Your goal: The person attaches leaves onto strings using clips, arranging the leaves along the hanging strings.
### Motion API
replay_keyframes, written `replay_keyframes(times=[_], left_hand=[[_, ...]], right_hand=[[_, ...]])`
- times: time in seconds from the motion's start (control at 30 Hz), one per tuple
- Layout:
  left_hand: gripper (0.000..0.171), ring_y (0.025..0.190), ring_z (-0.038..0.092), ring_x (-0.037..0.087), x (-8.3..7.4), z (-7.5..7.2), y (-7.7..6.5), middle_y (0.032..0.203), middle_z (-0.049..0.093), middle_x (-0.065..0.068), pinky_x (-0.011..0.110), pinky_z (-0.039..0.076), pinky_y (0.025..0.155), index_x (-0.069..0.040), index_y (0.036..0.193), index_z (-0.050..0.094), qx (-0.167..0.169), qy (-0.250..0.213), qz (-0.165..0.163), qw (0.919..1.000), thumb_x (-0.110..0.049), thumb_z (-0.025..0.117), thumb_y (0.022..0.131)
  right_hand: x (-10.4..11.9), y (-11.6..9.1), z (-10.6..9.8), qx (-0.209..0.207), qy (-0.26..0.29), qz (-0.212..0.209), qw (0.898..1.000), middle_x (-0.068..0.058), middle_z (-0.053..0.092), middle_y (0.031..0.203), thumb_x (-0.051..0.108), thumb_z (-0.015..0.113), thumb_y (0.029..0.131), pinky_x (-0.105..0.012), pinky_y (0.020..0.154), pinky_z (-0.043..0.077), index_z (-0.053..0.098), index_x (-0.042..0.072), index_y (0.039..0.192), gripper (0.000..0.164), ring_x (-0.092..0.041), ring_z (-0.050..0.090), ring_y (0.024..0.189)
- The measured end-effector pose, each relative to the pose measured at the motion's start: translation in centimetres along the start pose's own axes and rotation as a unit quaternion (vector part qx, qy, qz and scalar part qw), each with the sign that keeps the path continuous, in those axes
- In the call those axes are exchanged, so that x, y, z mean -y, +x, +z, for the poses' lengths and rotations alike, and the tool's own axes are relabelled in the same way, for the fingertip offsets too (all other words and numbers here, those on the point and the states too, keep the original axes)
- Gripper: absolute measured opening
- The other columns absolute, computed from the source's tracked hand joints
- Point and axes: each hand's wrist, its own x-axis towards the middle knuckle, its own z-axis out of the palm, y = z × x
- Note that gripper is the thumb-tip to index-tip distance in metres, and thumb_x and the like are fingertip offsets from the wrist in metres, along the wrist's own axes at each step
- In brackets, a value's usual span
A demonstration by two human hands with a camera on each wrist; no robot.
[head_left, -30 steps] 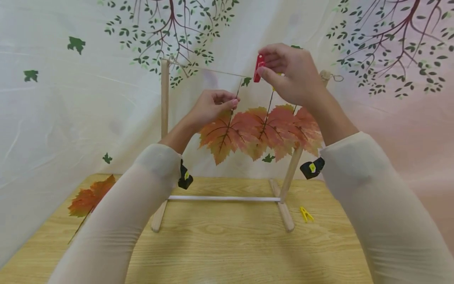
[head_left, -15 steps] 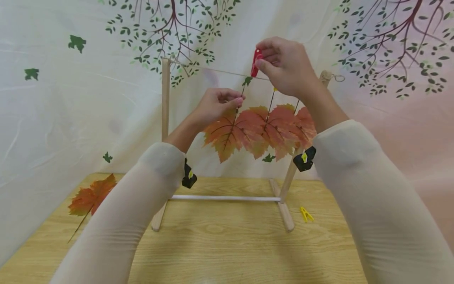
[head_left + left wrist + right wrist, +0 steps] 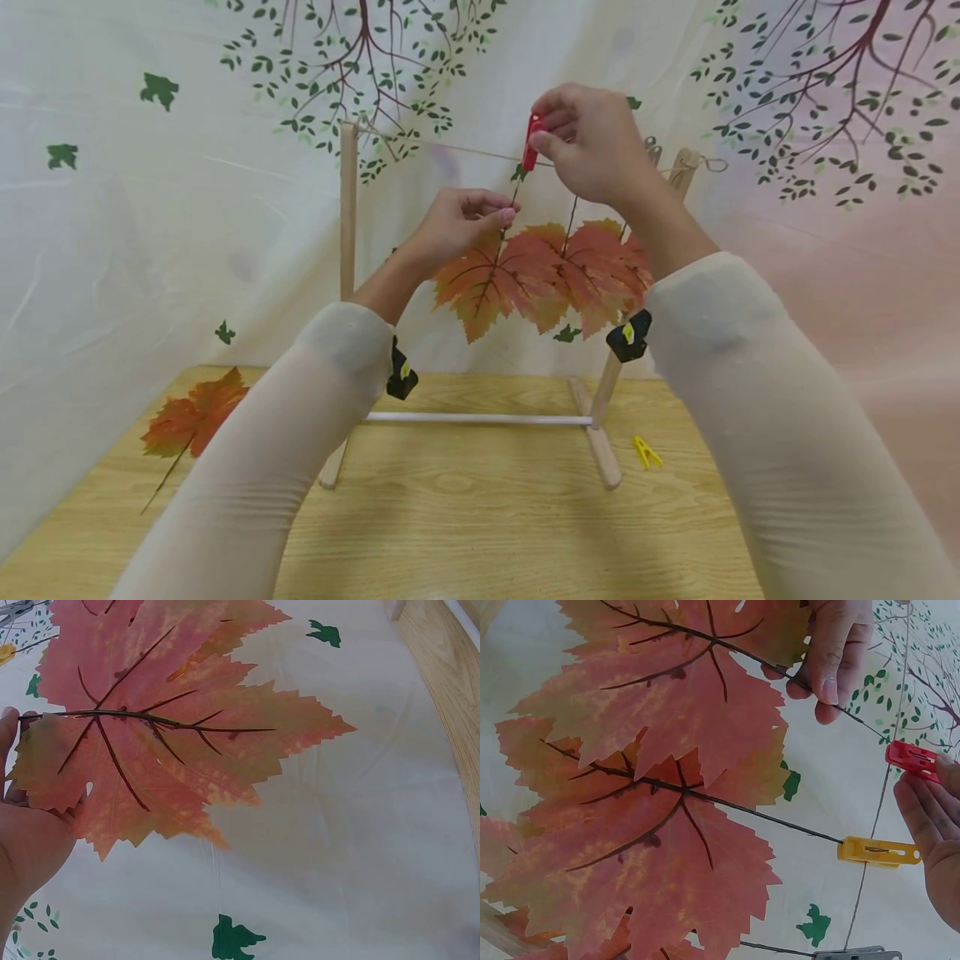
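My left hand (image 3: 465, 223) pinches the stem of an orange-red artificial maple leaf (image 3: 487, 287), whose blade also fills much of the left wrist view. Up at the string (image 3: 480, 152), my right hand (image 3: 596, 142) holds a red clothespin (image 3: 532, 143) between thumb and fingers. In the right wrist view the nose of the red clothespin (image 3: 911, 759) is at the string, right by the tip of the held stem. Beside it, a yellow clothespin (image 3: 877, 852) clips a second leaf (image 3: 652, 847) to the string. A metal clip (image 3: 859, 953) sits farther along, at another stem.
The string runs between the left post (image 3: 348, 208) and right post (image 3: 681, 175) of a wooden stand with a white crossbar (image 3: 480, 419). On the table (image 3: 450, 533) lie a loose leaf (image 3: 197, 412) at left and a yellow clothespin (image 3: 647, 452) at right. A printed cloth hangs behind.
My right hand has moved left with the red clothespin and brought it down to the string. The left hand has shifted slightly right with its leaf, bringing the stem tip to the clothespin.
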Motion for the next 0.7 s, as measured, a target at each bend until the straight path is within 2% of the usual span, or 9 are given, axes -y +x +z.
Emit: replay_keyframes(times=[0.27, 0.5, 0.7], left_hand=[[0.027, 0.108, 0.067, 0.03, 0.41, -0.05, -0.04, 0.118, 0.071, 0.019, 0.03, 0.054, 0.084, -0.003, 0.119, 0.075, -0.004, -0.008, 0.001, 1.0, -0.021, 0.067, 0.101], [0.031, 0.102, 0.068, 0.021, 0.6, -0.01, -0.1, 0.121, 0.07, 0.022, 0.029, 0.054, 0.084, 0.001, 0.122, 0.072, -0.01, -0.006, -0.006, 0.9999, -0.021, 0.067, 0.101], [0.032, 0.103, 0.067, 0.02, 0.9, -0.13, -0.1, 0.122, 0.07, 0.021, 0.029, 0.053, 0.084, 0.002, 0.123, 0.072, -0.014, -0.006, -0.02, 0.9997, -0.021, 0.067, 0.101]], right_hand=[[0.36, 0.01, 0.26, 0.002, -0.003, 0.004, 1.0, -0.009, 0.067, 0.127, 0.019, 0.056, 0.107, -0.032, 0.099, 0.051, 0.059, 0.006, 0.139, 0.035, -0.017, 0.066, 0.115], [0.39, 0.13, 0.44, 0.005, 0.006, 0.019, 1.0, -0.009, 0.067, 0.129, 0.018, 0.055, 0.107, -0.031, 0.097, 0.053, 0.058, 0.007, 0.14, 0.035, -0.017, 0.067, 0.115], [0.23, 0.28, 0.47, 0.004, 0.015, 0.032, 0.999, -0.008, 0.066, 0.132, 0.018, 0.054, 0.108, -0.03, 0.096, 0.054, 0.058, 0.008, 0.141, 0.035, -0.017, 0.067, 0.117]])
